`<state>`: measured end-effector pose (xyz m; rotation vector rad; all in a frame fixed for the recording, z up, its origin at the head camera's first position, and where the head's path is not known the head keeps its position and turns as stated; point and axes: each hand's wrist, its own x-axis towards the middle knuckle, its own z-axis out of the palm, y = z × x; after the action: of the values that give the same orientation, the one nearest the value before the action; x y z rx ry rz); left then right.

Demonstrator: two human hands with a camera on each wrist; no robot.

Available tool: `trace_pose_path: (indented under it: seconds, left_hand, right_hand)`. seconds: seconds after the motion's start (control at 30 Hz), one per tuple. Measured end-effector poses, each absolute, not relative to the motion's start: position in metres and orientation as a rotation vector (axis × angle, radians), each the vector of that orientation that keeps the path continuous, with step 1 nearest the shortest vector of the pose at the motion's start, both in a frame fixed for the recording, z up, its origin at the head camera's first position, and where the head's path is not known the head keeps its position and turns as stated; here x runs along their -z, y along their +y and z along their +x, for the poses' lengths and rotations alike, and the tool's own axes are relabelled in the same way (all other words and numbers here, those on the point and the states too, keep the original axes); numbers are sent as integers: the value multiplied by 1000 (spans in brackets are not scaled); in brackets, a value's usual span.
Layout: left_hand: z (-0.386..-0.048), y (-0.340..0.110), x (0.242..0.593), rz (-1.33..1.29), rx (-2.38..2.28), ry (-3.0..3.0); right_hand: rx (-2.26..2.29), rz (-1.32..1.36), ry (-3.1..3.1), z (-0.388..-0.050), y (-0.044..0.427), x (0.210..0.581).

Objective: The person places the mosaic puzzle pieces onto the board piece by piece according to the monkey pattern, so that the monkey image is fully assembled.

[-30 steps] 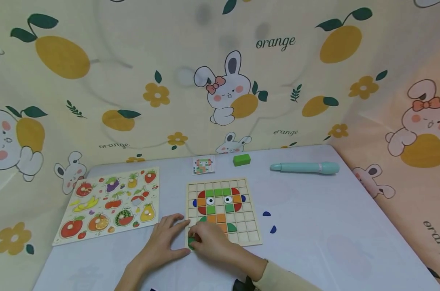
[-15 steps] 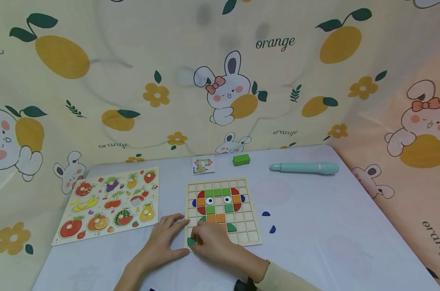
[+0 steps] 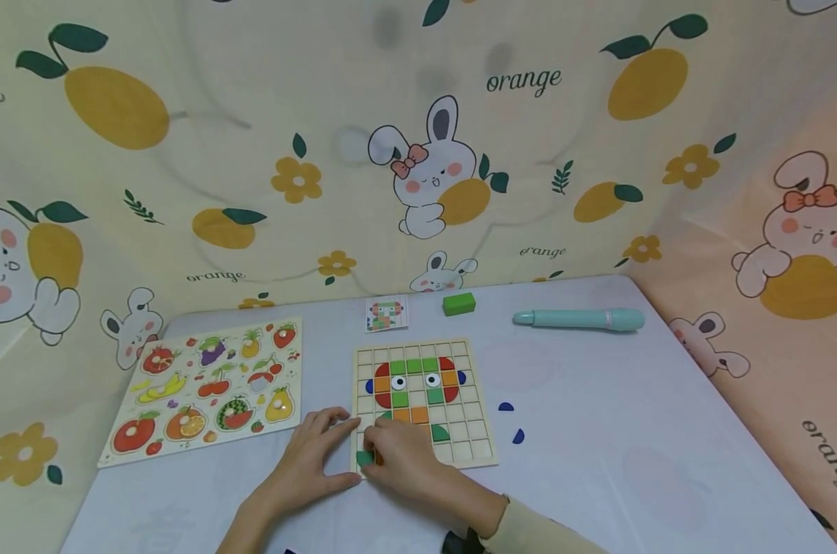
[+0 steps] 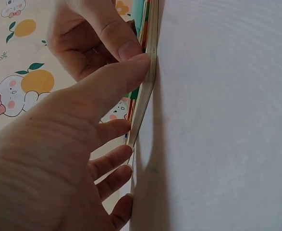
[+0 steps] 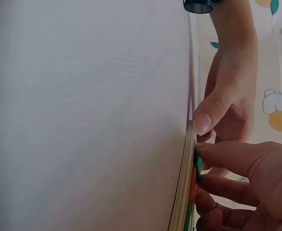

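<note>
A wooden grid board (image 3: 474, 450) lies on the table, with coloured pieces forming a face in its squares. My left hand (image 3: 315, 455) rests at the board's near left corner, thumb at the near edge and forefinger at the left edge. In the left wrist view, the left thumb (image 4: 126, 72) touches the board's side. My right hand (image 3: 405, 460) bends over the same corner and pinches a green piece (image 3: 365, 458) with thumb and forefinger. The right wrist view shows this green piece (image 5: 198, 162) beside an orange piece (image 5: 192, 185). The right hand hides part of the lower rows.
Two blue half-round pieces (image 3: 506, 407) lie right of the board. Behind it are a small pattern card (image 3: 387, 314) and a green block (image 3: 458, 305). A teal pen-shaped tool (image 3: 579, 319) lies at the back right. To the left is a fruit puzzle board (image 3: 204, 400).
My right fingertips have shifted slightly to the right at the corner, and the green piece shows at a different angle. The left hand has stayed nearly still.
</note>
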<state>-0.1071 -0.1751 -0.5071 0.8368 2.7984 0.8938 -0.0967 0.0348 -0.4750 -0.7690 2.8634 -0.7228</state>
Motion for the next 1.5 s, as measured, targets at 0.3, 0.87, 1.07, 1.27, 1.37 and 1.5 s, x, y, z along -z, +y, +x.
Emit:
trace_pose_path:
  seconds: [0.3,0.87,1.07,1.27,1.37,1.5]
  left_hand:
    - [-107,-174,506,826,-901,2797]
    - [-107,-173,506,768,-889,2773]
    - [-108,-174,507,790,-878,2786]
    - [-108,-175,506,781,-879,2789]
    - [-108,-175,507,781,-879,2789]
    - [-108,-175,507,777,-880,2781]
  right_hand:
    - [672,-714,2944,-97,36,478]
    - [933,-313,2992,-101,133,468]
    - [843,-145,2941,-99,193,457]
    - [653,-88,2903,-87,216,458]
    - [669,-81,2897,-84,215,462]
    - [755,-66,2885,-84,212,466]
